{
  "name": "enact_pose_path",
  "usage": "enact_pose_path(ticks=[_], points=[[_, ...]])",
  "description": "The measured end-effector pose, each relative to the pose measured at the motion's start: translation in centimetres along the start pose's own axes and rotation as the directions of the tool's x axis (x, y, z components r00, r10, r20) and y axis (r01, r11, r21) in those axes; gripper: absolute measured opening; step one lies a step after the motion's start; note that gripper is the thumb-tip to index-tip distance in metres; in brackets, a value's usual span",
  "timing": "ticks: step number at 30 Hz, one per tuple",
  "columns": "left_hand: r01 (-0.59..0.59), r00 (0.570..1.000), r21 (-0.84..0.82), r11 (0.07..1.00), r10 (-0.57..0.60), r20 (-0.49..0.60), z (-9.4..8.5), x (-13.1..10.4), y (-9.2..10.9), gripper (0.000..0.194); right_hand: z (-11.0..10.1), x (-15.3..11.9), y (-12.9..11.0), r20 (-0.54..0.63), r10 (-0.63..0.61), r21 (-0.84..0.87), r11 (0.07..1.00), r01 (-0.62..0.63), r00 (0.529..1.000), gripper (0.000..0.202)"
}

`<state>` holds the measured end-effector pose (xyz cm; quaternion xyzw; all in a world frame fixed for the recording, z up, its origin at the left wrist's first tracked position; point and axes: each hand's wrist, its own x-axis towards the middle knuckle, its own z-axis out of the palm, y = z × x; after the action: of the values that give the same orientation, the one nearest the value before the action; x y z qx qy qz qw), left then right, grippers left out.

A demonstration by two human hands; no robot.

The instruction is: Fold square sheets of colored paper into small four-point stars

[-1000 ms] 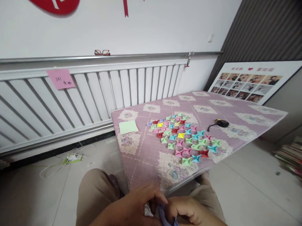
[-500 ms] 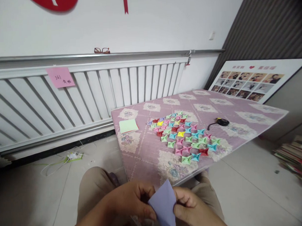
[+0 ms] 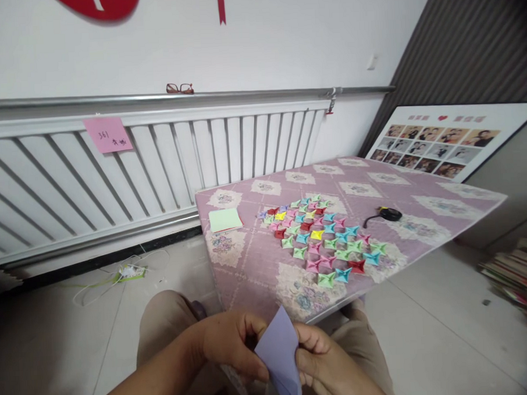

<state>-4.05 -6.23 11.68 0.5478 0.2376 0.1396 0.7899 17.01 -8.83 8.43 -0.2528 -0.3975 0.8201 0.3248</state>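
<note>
A purple sheet of origami paper [image 3: 279, 351], partly folded to a point at the top, is held over my lap, just off the near table edge. My left hand [image 3: 235, 344] pinches its left side between thumb and fingers. On the opposite side, my right hand [image 3: 316, 358] grips the paper's edge, fingers curled behind it. The lower end of the paper runs out of view. Beyond my hands, rows of small folded paper pieces [image 3: 316, 235] in green, blue, pink, red, yellow and purple stand on the table. A stack of square paper [image 3: 225, 220], light green on top, lies at the left.
The table [image 3: 245, 280] has a purple floral cloth. A black coiled object [image 3: 390, 214] lies at its right. Behind stands a white radiator [image 3: 166, 167] with a pink note [image 3: 107, 135]; glasses [image 3: 180, 88] rest on the pipe. A power strip [image 3: 132, 273] lies on the floor.
Both hands and the purple paper have shifted slightly left, and the paper has turned a little, showing a fold near its lower end. The folded pieces on the table stay as they were.
</note>
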Motion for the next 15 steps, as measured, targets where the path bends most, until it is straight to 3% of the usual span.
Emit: enact_pose_path(ticks=[7,15], points=[[0.067,0.997,0.01,0.998,-0.068,0.025,0.01,-0.02,1.16,0.053,-0.22,0.28,-0.36,0.043,0.02,-0.054,0.998,-0.018,0.999,0.044],[0.055,0.998,-0.077,0.995,-0.055,0.003,0.39,0.57,0.7,0.057,-0.58,0.57,-0.28,0.034,0.027,-0.014,1.0,-0.026,0.999,0.05]])
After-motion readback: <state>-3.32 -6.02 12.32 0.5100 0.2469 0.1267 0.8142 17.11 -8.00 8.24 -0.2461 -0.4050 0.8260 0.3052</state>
